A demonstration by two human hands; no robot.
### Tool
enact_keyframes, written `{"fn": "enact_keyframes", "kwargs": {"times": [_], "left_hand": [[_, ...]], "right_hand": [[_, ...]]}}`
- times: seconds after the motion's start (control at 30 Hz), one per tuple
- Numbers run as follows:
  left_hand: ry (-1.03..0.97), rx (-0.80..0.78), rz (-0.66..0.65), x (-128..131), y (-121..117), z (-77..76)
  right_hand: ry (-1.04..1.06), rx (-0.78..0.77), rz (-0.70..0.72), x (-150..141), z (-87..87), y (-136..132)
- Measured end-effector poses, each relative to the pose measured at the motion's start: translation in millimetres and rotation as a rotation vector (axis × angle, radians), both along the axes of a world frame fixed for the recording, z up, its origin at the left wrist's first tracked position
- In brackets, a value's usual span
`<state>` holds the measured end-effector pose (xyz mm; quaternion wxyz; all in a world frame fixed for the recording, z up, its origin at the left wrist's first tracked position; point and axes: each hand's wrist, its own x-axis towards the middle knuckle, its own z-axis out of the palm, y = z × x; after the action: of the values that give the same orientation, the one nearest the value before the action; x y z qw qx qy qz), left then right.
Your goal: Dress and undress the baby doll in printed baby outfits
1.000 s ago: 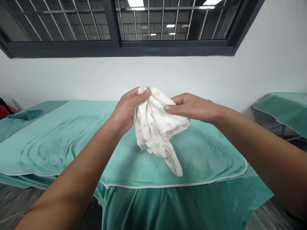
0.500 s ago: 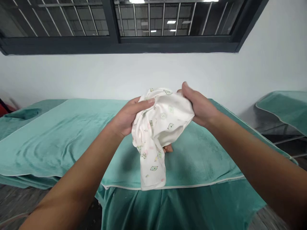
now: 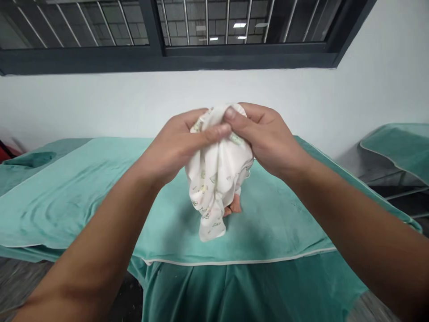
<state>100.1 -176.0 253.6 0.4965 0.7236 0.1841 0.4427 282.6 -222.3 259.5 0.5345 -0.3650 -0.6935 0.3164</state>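
Note:
Both my hands hold up a small white baby garment [image 3: 216, 179] with a faint animal print, bunched into a hanging bundle above a teal towel [image 3: 83, 197]. My left hand [image 3: 177, 145] pinches the top of the cloth between thumb and fingers. My right hand [image 3: 264, 136] grips the same top edge right beside it, thumbs nearly touching. A small pinkish thing [image 3: 234, 206] shows behind the cloth's lower end; I cannot make out what it is.
The towel covers a teal-draped table [image 3: 251, 290] that stands against a white wall under a dark barred window [image 3: 167, 31]. A second teal-covered table [image 3: 398, 147] is at the right. A folded teal cloth [image 3: 31, 158] lies at the far left.
My hands came together at the top of the garment and lifted it a little. The cloth is more gathered and its hanging end is shorter than half a second ago.

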Motion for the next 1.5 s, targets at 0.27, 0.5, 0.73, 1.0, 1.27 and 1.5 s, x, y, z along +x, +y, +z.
{"fn": "enact_keyframes", "kwargs": {"times": [0.27, 0.5, 0.73, 1.0, 1.27, 1.5], "left_hand": [[-0.147, -0.113, 0.028, -4, 17, -8.7], [0.108, -0.087, 0.015, 5, 7, -13.8], [-0.165, -0.232, 0.025, 12, 15, -30.8], [0.045, -0.362, -0.115, 16, 6, -49.3], [-0.229, -0.436, -0.025, 16, 22, -57.2], [0.151, -0.323, -0.238, 8, 11, -47.1]], "right_hand": [[-0.020, -0.020, -0.046, 10, -13.6, 8], [0.012, 0.003, -0.106, 3, -10.7, 16], [-0.096, -0.203, 0.086, 15, -25.3, 16], [0.151, -0.152, -0.051, 12, -29.1, 23], [-0.098, -0.294, 0.145, 19, -34.0, 15], [0.125, -0.097, -0.068, 4, -22.5, 19]]}}
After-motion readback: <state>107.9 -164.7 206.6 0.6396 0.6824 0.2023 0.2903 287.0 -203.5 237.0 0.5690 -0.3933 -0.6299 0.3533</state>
